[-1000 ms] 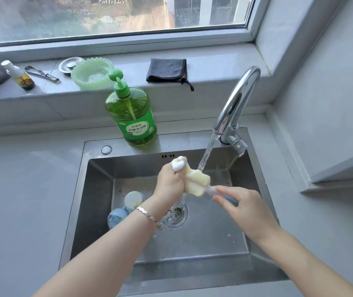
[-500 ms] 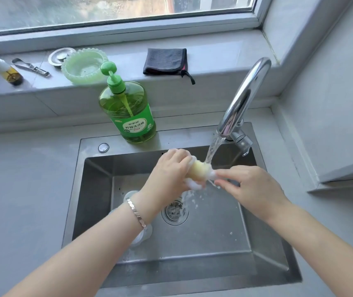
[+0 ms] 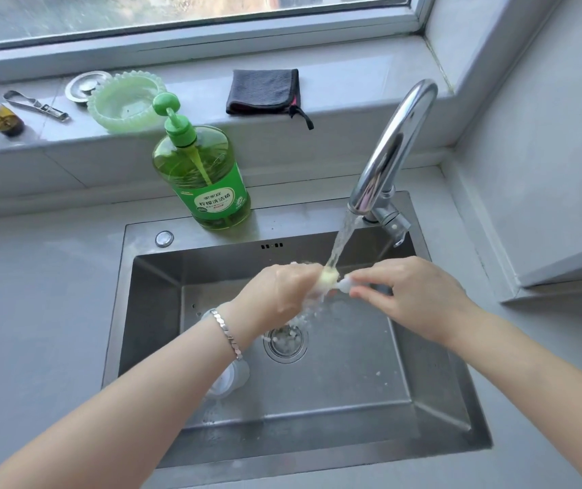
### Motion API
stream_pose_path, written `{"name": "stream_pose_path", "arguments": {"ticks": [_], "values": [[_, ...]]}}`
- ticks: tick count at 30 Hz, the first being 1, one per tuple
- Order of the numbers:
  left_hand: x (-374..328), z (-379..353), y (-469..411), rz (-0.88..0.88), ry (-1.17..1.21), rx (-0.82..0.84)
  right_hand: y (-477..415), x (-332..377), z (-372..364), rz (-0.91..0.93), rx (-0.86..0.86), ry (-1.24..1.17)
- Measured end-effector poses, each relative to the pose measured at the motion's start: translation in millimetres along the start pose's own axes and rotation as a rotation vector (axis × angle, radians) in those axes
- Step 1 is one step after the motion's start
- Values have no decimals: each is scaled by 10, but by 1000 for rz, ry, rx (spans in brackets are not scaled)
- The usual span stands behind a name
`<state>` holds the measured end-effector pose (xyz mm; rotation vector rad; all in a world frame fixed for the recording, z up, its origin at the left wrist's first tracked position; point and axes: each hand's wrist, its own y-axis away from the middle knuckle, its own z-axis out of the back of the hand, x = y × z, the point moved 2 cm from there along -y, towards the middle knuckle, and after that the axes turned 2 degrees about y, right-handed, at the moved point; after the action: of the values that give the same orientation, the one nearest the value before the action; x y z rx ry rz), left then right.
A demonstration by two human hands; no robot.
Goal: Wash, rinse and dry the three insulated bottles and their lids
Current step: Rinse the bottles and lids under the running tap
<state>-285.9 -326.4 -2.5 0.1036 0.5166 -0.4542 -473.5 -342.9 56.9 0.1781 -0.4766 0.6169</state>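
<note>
Left hand [image 3: 284,298] clenched around the yellow sponge head of a bottle brush [image 3: 330,277], right under the running stream from the tap [image 3: 393,150]. Right hand [image 3: 413,298] pinching the brush's white neck just beside the sponge. A second ago held upright with the sponge fully showing; now turned sideways and mostly squeezed inside the fist, foamy water dripping to the drain [image 3: 286,342]. Down in the sink [image 3: 437,379], a pale lid [image 3: 233,377] partly hidden under the left wrist; bottles not visible. Behind the sink on the tabletop, a green soap bottle [image 3: 206,174]. On the windowsill, a folded dark cloth [image 3: 264,91], unmoved.
</note>
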Motion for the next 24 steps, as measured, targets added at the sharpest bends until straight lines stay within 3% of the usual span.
{"name": "stream_pose_path", "arguments": {"ticks": [3, 5, 8, 12, 17, 21, 24], "values": [[-38, 69, -33, 116, -99, 154, -11, -2, 32, 19, 9, 7], [-92, 130, -30, 88, -75, 41, -28, 18, 60, 20, 7, -31], [-66, 172, 15, 94, 171, -276, -38, 58, 102, -9, 1, -91], [-219, 208, 116, 513, 793, -473, 37, 45, 84, -138, -18, -245], [-392, 10, 45, 895, 1509, -723, 266, 39, -110, -292, -61, -387], [-497, -104, -138, 913, 1788, -677, 397, 40, -293, -332, -155, -395], [-557, -87, -191, 918, 1772, -744, 405, 55, -392, -319, -212, -379]]}}
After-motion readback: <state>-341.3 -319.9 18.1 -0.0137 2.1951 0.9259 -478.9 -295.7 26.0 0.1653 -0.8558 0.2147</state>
